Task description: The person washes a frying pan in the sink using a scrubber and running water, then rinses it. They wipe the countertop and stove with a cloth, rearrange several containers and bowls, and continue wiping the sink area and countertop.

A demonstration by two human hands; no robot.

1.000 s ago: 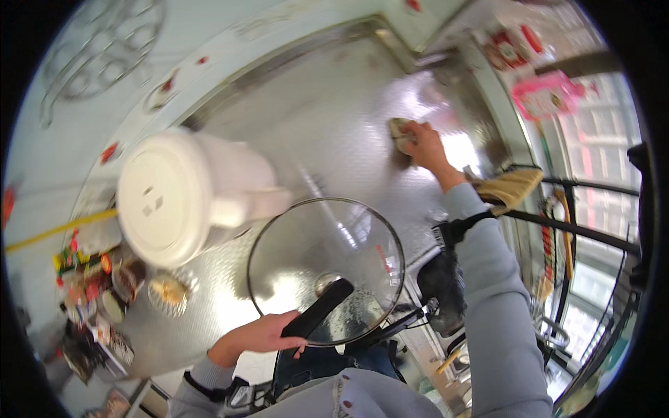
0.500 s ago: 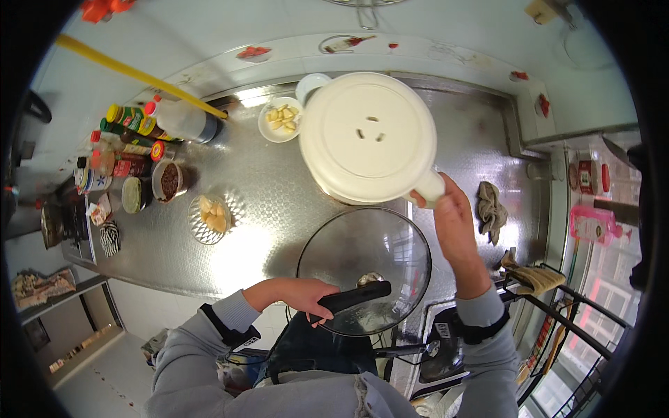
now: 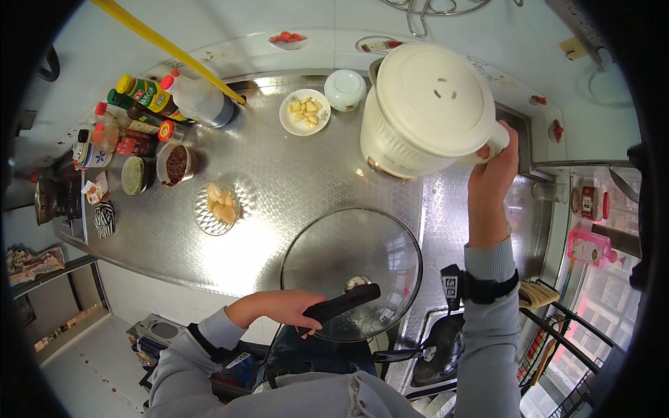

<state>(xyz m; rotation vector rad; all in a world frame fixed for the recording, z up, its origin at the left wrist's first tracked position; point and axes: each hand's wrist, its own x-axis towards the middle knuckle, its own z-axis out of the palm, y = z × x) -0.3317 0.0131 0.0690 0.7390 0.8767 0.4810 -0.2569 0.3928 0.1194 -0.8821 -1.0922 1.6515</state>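
At the lower middle, my left hand [image 3: 296,310] is closed round the black handle of a clear glass pot lid [image 3: 320,244]. The lid is held level over the counter's near edge, and its dark rim overlaps the steel top. Farther off to the right, my right hand [image 3: 493,174] grips the handle of a large cream pitcher [image 3: 401,143] with a round cover that has small slots. The pitcher is over the back of the counter; whether its base rests there or hangs just above I cannot tell.
The steel counter [image 3: 279,167] holds a plate of garlic cloves [image 3: 313,122], an upturned-looking white bowl [image 3: 345,90], and a glass dish of pale chunks [image 3: 220,207]. Several sauce bottles [image 3: 150,97] and a tub of dark red paste [image 3: 176,164] stand left. A black pan [image 3: 440,348] sits near right.
My right hand has carried the pitcher to the right and away from me, uncovering the white bowl. My left hand still holds the pot lid in nearly the same place. The view has shifted slightly.
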